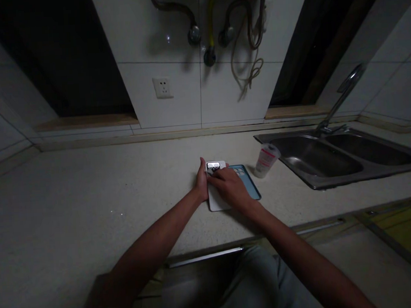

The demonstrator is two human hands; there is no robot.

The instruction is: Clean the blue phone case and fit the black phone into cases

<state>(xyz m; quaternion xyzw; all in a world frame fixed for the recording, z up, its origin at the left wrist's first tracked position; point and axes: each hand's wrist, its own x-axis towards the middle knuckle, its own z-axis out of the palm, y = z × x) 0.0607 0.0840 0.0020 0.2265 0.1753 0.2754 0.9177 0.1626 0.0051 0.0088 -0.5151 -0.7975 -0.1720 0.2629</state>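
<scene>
A white smartphone (215,203) lies back side up over the counter, its camera block at the top end. My left hand (201,182) grips it along the left edge, with the thumb pointing up. Across the phone's back reaches my right hand (230,185), its fingers bunched together just below the cameras. Something small and greyish shows by those fingertips, too dim to name. Partly behind my right hand is a blue phone case (249,184) with camera cutouts, lying flat. Part of the phone is hidden under my right hand.
A clear plastic cup (266,160) with pink print stands right of the case. Beyond it, a double steel sink (313,180) with a faucet (341,97) is set into the pale countertop (89,189). A wall socket (162,88) and several hoses are on the tiled wall.
</scene>
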